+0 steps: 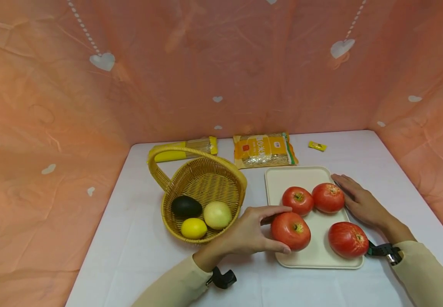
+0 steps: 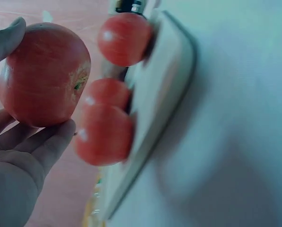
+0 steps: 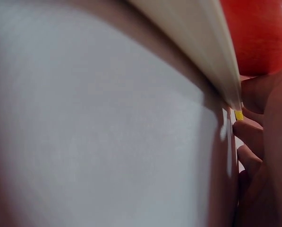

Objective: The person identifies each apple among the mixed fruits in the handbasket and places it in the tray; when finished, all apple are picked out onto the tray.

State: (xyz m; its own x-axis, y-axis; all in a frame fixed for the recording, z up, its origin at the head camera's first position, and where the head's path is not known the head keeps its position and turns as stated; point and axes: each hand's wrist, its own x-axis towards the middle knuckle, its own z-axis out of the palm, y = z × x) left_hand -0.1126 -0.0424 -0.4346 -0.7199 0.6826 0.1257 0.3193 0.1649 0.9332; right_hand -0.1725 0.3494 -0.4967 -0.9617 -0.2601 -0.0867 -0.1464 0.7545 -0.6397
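My left hand (image 1: 250, 230) holds a large red tomato (image 1: 290, 231) between thumb and fingers. In the left wrist view this tomato (image 2: 44, 75) is raised above the tray's surface. Three more tomatoes lie on the cream tray (image 1: 313, 260): one at the back middle (image 1: 298, 201), one at the back right (image 1: 327, 198) and one at the front right (image 1: 348, 239). My right hand (image 1: 363, 204) rests along the tray's right edge, its thumb close to the back-right tomato. The right wrist view shows its fingers (image 3: 249, 137) beside the tray's rim, partly cut off by the frame.
Left of the tray stands a wicker basket (image 1: 206, 179) with a tall handle. It contains a dark avocado (image 1: 186, 207), a lemon (image 1: 193, 228) and a pale green round item (image 1: 217, 215). Behind lie two noodle packs (image 1: 265, 150) (image 1: 171, 153) and a small yellow packet (image 1: 317, 146).
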